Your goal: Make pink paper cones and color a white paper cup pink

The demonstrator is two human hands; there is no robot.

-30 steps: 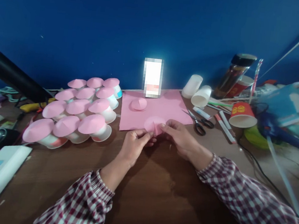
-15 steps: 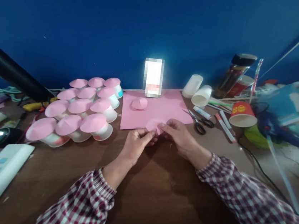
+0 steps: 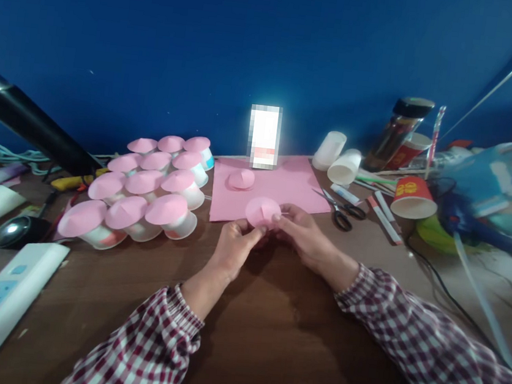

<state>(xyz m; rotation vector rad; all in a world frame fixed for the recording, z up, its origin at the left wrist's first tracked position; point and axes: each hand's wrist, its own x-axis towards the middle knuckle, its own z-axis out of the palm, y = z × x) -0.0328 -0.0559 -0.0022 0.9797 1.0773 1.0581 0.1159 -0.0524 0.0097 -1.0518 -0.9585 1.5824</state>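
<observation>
Between both hands is a round pink paper piece (image 3: 261, 210) with a fold or slit near its middle. My left hand (image 3: 236, 245) pinches its lower left edge, thumb on top. On its right edge the thumb and fingers of my right hand (image 3: 300, 231) are closed; some fingertips are hidden under the paper. Just beyond lies a pink paper sheet (image 3: 285, 183), with a small pink paper cone (image 3: 241, 179) resting on it. To the left, several paper cups (image 3: 182, 227) stand in rows, each topped by a pink paper cone (image 3: 166, 209).
Right of the sheet lie scissors (image 3: 342, 217), a glue tube (image 3: 346, 193), white sticks (image 3: 385, 219) and two white cups (image 3: 329, 151). Farther right are a red cup (image 3: 415, 198) and a blue glue gun (image 3: 478, 226). A power strip (image 3: 3, 305) runs along the left.
The pink paper piece has turned in my fingers and now shows its round face more fully. My hands stay close together. The whole view has shifted slightly.
</observation>
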